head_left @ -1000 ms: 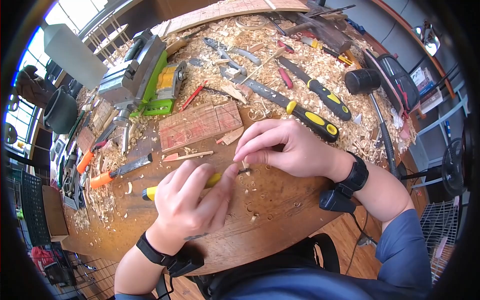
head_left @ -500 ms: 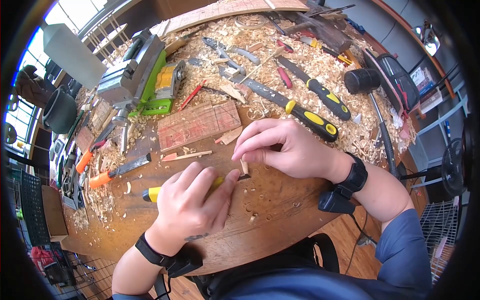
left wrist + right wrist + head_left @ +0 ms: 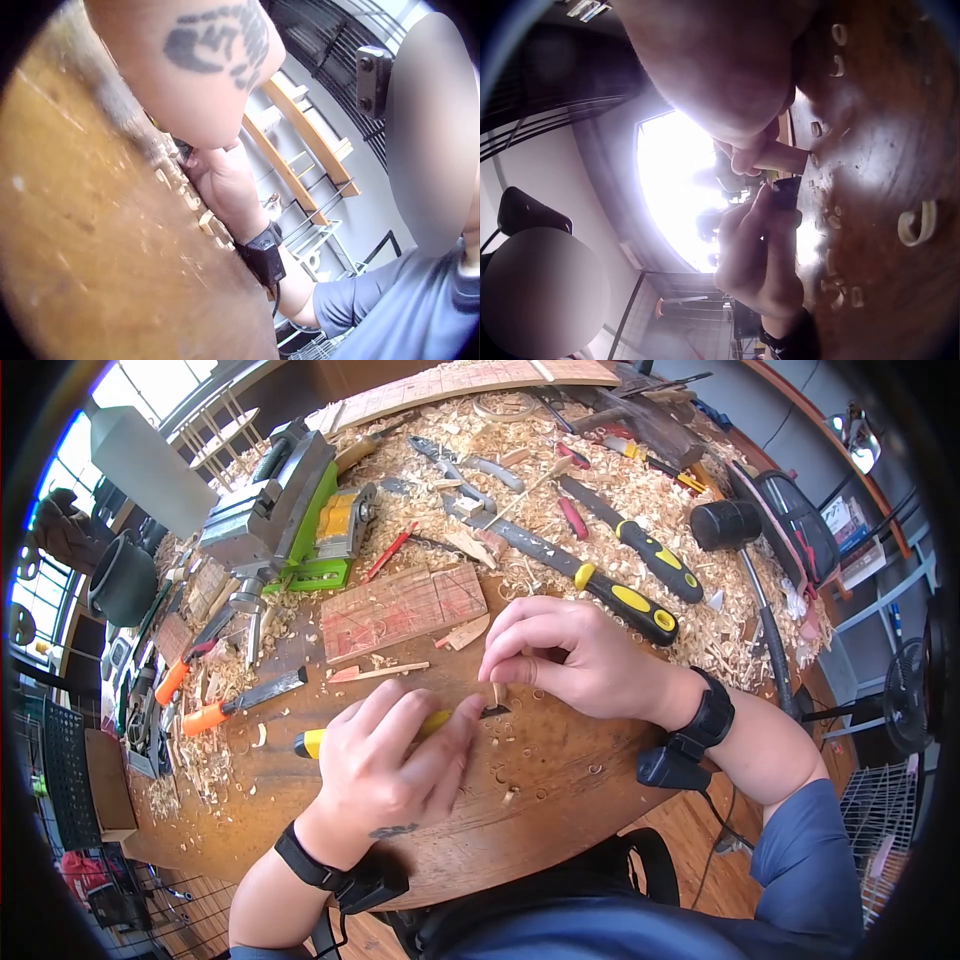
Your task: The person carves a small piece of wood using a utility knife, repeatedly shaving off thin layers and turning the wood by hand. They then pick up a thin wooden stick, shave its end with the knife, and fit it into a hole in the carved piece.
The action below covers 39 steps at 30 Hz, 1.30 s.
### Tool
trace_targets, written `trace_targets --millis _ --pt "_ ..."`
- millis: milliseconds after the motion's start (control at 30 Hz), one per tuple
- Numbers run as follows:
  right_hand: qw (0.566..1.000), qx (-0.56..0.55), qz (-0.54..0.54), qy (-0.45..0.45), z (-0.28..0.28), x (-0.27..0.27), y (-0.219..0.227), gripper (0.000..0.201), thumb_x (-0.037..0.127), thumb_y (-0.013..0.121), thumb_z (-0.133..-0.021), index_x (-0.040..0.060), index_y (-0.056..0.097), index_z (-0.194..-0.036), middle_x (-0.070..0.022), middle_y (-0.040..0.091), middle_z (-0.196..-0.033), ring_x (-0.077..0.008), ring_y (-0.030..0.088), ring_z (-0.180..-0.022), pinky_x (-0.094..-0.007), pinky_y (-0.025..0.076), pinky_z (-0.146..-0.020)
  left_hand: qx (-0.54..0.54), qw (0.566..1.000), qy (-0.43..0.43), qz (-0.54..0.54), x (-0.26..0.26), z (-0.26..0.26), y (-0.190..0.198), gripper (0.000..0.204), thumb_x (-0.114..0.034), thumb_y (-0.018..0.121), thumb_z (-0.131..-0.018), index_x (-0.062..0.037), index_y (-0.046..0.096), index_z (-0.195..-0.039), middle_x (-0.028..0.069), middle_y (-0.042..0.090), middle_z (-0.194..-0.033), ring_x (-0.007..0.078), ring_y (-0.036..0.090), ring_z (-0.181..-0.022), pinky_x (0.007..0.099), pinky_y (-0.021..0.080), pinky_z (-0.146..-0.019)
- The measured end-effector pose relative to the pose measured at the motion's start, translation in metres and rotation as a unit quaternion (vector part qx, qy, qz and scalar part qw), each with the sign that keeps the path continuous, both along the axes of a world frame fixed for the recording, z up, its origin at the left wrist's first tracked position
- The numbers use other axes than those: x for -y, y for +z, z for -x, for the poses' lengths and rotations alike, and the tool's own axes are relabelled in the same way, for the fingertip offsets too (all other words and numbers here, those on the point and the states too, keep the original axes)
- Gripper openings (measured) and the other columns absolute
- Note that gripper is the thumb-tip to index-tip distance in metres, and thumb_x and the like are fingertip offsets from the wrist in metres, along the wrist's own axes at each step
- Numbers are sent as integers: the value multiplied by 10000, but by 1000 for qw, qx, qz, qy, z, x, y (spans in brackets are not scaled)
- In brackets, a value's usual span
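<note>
My left hand (image 3: pixel 390 755) grips a yellow-handled knife (image 3: pixel 312 743), its black butt jutting out on the left. The knife's dark blade (image 3: pixel 496 711) shows past the thumb, close over the table. Between thumb and fingers, my right hand (image 3: pixel 570 660) pinches a small wooden stick (image 3: pixel 500 693) that points down beside the blade. In the right wrist view the stick (image 3: pixel 781 159) has a squared end, and the dark blade (image 3: pixel 786 193) sits right next to it. The left wrist view shows mostly the left palm edge, which hides the knife.
Small curled shavings (image 3: pixel 508 796) lie on the wooden table (image 3: pixel 560 760) under the hands. Beyond are a marked board (image 3: pixel 400 613), an orange-handled chisel (image 3: pixel 245 703), a green vise (image 3: pixel 320 525), yellow-and-black-handled files (image 3: pixel 630 602), a mallet (image 3: pixel 725 523) and heaped wood shavings.
The left thumb has drawn slightly apart from the right fingertips, exposing more of the stick and dark blade. Both hands have shifted slightly in the head view and keep their holds.
</note>
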State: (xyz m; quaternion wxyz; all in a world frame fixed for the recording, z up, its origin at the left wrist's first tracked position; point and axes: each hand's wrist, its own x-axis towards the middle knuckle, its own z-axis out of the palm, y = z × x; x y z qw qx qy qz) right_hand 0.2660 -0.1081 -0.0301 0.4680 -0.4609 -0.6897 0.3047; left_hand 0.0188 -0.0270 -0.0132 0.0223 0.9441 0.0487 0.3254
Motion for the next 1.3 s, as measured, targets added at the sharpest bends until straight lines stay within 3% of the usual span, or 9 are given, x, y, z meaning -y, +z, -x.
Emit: trace_targets --millis 233,300,700,967,1100,1300 --pt "1000 -5 3 1 0 0 -1 109 114 785 -996 58 831 -1078 -96 766 -1067 -227 742 -958 -340 585 -847 10 1000 21 -20 -5 4 -2 420 -92 805 -682 -87 866 -1098 42 593 -859 185 566 -664 316 456 -514" --pt "1000 -6 6 10 1 1 0 106 65 783 -995 39 828 -1088 -66 728 -1070 -180 710 -959 -323 575 -843 2 1000 18 -18 -5 3 -1 431 -94 803 -678 -87 866 -1105 46 599 -869 187 574 -671 315 462 -519" --pt "1000 -5 -1 10 0 0 -3 108 41 768 -1002 38 829 -1091 -67 737 -1084 -178 713 -978 -316 574 -854 38 998 25 -46 -8 1 3 499 -76 789 -646 -74 867 -1139 61 623 -901 195 586 -695 316 473 -547" --pt "1000 2 2 1 -1 0 -1 113 39 771 -992 43 829 -1089 -72 742 -1085 -191 713 -1006 -329 572 -886 -22 1000 4 -22 -3 -3 2 231 -78 830 -785 -100 862 -1012 23 563 -853 177 547 -677 328 455 -525" --pt "1000 1 1 -6 0 0 -1 123 44 774 -989 45 830 -1098 -71 742 -1079 -192 713 -1003 -334 573 -884 -22 999 3 -23 -4 -2 0 235 -78 831 -790 -102 862 -1022 23 560 -851 178 550 -685 327 453 -523" --pt "1000 12 4 -13 0 1 1 133 37 788 -982 53 839 -1103 -68 746 -1050 -186 725 -950 -327 582 -840 10 999 32 -37 -5 0 4 420 -63 805 -701 -91 861 -1117 51 602 -893 191 575 -687 315 471 -543"
